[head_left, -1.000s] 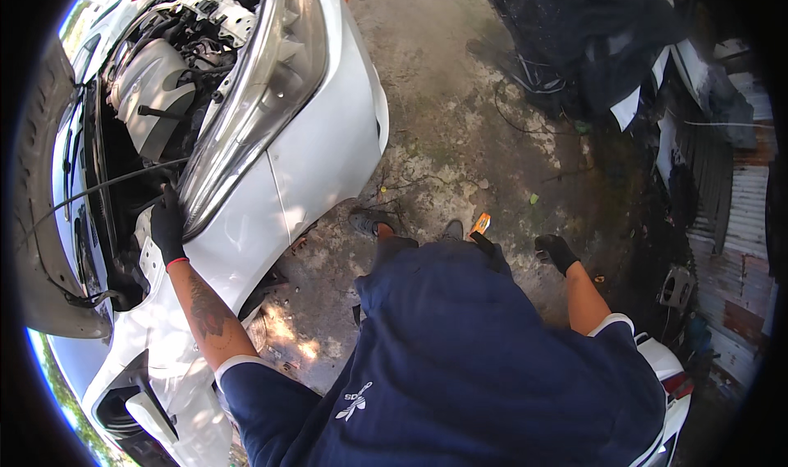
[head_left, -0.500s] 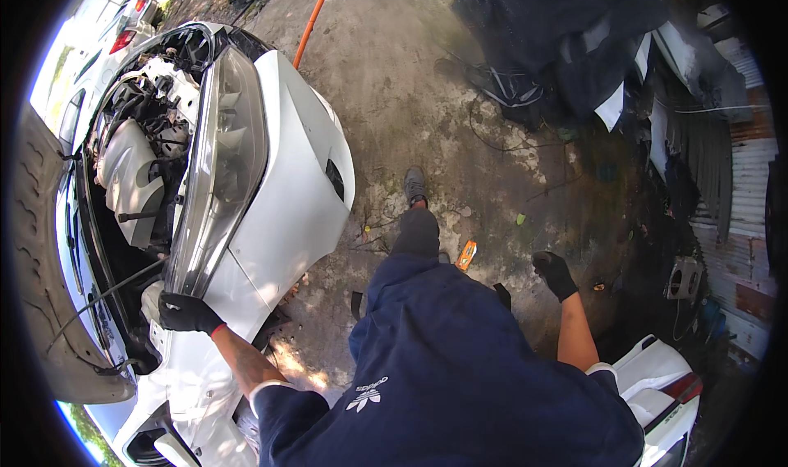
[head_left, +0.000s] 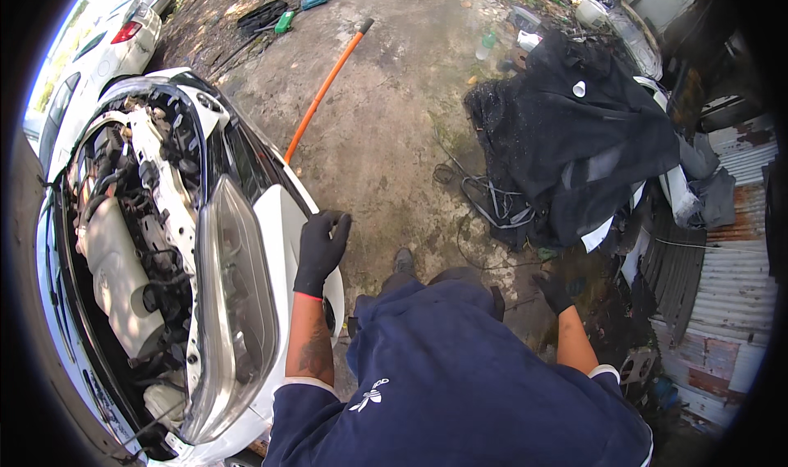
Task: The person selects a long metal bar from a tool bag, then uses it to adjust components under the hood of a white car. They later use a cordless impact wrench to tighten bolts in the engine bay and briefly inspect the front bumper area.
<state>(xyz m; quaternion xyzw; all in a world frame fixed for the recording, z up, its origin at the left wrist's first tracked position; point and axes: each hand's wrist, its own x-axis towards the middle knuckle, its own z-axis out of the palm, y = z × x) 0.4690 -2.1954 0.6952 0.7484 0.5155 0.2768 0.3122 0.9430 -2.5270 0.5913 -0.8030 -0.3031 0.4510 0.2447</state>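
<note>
My left hand (head_left: 322, 249), in a black glove with a red cuff edge, is held over the front corner of a white car. Its thumb stands apart from the fingers, and nothing shows in it. Beneath and beside it lies the white front bumper (head_left: 283, 212); whether the hand touches it I cannot tell. A large clear headlight (head_left: 238, 303) sits to the left of that arm. My right hand (head_left: 556, 293), also black-gloved, hangs over the ground at my right side. Its fingers look loosely apart, with no object visible in them.
The open engine bay (head_left: 123, 278) is at the left. Ahead, a long orange bar (head_left: 328, 89) with a dark end leans by the bumper. Black fabric (head_left: 574, 139) is heaped at the right, near loose cable (head_left: 497, 204) and a corrugated metal wall (head_left: 730, 303). Another white car (head_left: 123, 48) stands behind.
My left hand has left the headlight's near end and moved forward and right to the bumper corner. I have stepped along the car's front; the orange bar now shows at full length.
</note>
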